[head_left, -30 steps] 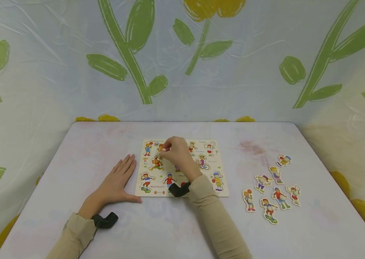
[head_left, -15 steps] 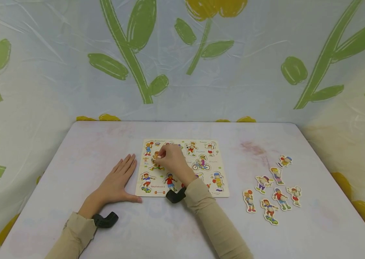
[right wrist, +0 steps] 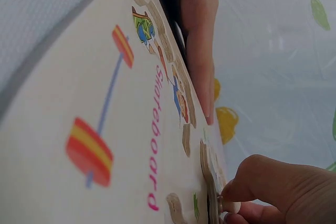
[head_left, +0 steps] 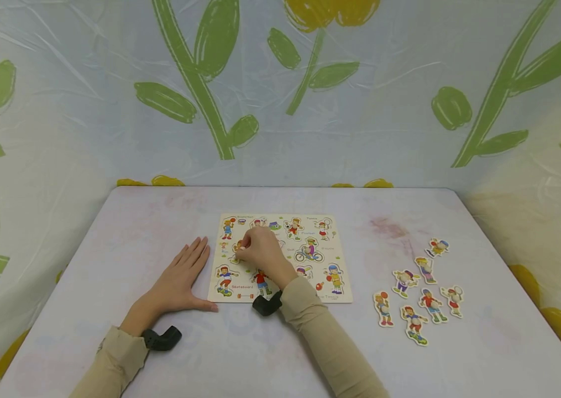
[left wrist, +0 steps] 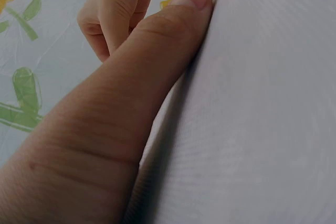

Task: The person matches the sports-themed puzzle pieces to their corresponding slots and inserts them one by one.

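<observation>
My right hand (head_left: 267,251) pinches the round knob (right wrist: 231,206) of a wooden puzzle piece over the runner's place at the left of the puzzle board (head_left: 345,293). Only part of the piece shows beside the fingertips; the hand hides the rest and the board's middle. In the right wrist view the piece sits close against the board's face. My left hand (head_left: 181,279) lies flat on the table, fingers spread, thumb reaching the board's front left corner. Pieces with knobs fill the footballer (head_left: 293,228) and cyclist (head_left: 310,250) places.
Several loose sports-figure pieces lie right of the board, among them a skateboarder (head_left: 414,325), a basketball player (head_left: 383,309) and a tennis player (head_left: 453,301). The table (head_left: 161,215) meets a leaf-printed curtain (head_left: 340,138) at its back edge.
My right hand has moved down from the board's top row to the runner's place, still pinching the piece. My left hand stays where it was.
</observation>
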Available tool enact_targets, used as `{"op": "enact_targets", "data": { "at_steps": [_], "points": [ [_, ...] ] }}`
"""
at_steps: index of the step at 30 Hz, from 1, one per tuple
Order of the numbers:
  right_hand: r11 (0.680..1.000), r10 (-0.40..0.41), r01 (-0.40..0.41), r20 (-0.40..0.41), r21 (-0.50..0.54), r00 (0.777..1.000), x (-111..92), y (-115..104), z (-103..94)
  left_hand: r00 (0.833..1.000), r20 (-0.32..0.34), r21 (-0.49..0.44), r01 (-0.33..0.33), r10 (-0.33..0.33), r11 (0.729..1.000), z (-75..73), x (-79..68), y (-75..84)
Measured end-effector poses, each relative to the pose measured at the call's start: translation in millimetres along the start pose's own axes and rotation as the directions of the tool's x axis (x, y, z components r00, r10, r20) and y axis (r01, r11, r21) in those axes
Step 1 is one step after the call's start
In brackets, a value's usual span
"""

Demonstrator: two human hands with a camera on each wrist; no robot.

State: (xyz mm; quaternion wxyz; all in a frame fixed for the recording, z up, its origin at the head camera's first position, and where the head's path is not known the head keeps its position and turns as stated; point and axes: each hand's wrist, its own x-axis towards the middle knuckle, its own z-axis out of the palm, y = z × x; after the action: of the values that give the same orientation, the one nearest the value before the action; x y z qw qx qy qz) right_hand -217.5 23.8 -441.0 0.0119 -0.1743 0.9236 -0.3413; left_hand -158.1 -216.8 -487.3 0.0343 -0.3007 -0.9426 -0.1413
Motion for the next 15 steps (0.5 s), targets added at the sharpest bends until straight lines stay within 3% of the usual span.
{"op": "enact_targets", "data": {
  "at_steps": [15],
  "points": [
    [1.0, 0.025, -0.025, -0.014, 0.01, 1.0, 0.3, -2.7, 2.9, 1.0, -0.012, 0.006, -0.014, 0.014, 1.0, 0.5, -0.1, -1.0]
  ]
}}
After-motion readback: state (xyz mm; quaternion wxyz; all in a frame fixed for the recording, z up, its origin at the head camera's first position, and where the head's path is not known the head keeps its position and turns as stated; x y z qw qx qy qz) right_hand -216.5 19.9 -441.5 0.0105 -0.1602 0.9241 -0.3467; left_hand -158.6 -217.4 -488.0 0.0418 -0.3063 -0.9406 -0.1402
